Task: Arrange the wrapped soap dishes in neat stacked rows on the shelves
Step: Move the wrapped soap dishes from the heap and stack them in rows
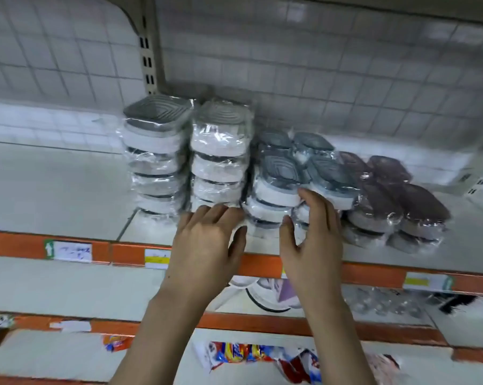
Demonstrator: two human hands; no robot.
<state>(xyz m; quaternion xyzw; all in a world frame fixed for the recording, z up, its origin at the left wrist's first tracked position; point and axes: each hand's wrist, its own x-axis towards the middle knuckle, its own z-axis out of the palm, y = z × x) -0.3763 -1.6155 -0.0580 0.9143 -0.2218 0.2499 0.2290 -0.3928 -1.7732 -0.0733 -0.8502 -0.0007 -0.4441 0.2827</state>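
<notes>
Plastic-wrapped soap dishes stand in stacks on the white shelf (68, 173). Two tall grey-and-white stacks (157, 154) (221, 151) rise at centre left. Lower blue-grey stacks (279, 184) sit to their right, and dark maroon ones (396, 195) lie further right. My left hand (207, 240) reaches to the foot of the second tall stack, its fingers bent and touching the bottom dish. My right hand (309, 229) has its fingers against the front of a blue-grey stack (332, 187) and its thumb spread. Whether either hand grips a dish is not clear.
An orange price rail (76, 250) with paper labels edges the shelf. The lower shelves hold a white-rimmed dish (265, 293), clear wrapped goods (385, 301) and colourful packets (234, 354). A slotted upright post (148, 51) and a tiled wall stand behind. The shelf's left part is bare.
</notes>
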